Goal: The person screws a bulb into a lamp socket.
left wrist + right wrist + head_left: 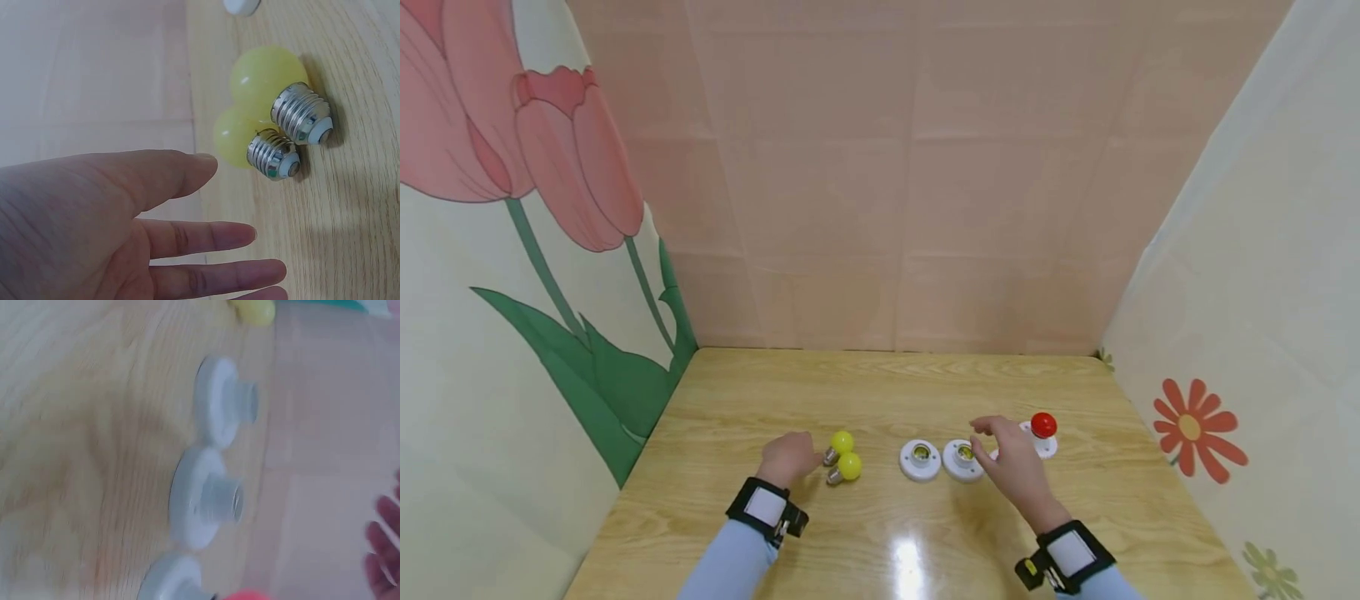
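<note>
Two yellow light bulbs [849, 466] lie side by side on the wooden table, metal screw ends toward my left hand [788, 459]. In the left wrist view, that hand's thumb and fingers [234, 235] reach out straight beside the bulbs, holding nothing. Relaxed fingers spread, my right hand [1017, 468] hovers over the row of round white lamp sockets. The left socket [920, 460] and the one beside it [956, 472] stand without bulbs. Another socket [169, 575] is partly hidden under the right hand in the head view. A red bulb [1043, 425] stands upright on the rightmost white base.
The wooden table [865, 383] reaches back to a pinkish wall covering [820, 208]. Floral sheets flank it, with tulips [572, 158] on the left and a red flower [1189, 427] on the right.
</note>
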The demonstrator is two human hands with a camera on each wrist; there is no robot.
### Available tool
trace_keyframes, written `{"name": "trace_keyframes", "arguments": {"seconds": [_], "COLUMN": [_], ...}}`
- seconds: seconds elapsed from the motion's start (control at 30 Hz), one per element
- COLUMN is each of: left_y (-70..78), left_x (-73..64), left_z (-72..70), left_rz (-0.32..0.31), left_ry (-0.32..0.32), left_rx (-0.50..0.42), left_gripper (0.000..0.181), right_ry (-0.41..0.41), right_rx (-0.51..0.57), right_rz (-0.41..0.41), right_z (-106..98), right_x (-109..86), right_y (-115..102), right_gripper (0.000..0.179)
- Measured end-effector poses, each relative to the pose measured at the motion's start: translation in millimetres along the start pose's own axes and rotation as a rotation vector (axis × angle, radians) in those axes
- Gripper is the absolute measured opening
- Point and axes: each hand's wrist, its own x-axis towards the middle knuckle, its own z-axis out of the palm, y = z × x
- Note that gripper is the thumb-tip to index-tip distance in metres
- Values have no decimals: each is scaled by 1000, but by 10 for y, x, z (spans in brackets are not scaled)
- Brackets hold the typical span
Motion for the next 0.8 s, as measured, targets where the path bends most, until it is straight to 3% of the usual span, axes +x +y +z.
{"name": "trace_keyframes", "arguments": {"seconds": [0.23,0.4,0.63,0.73,0.8], "left_y": [18,4,4,10,18], "left_x": [-40,-34,-47,-53,-56], "left_z": [-9,29,36,26,16], "left_rz": [-5,3,5,3,3], "left_ry": [-2,6,-10,-4,1], "left_rx": [-6,0,-9,5,14], "left_gripper": [33,34,34,34,35], "right_ry": [-417,-625,-739,-713,-648], "right_rx": [7,16,14,-5,-24], "right_rz": [136,155,168,194,214], "right_z": [123,180,186,212,241], "right_x": [-88,-203,-259,-218,-182], "right_y": [-159,-113,-94,-86,-77], "right_gripper": [12,10,11,13,21]}}
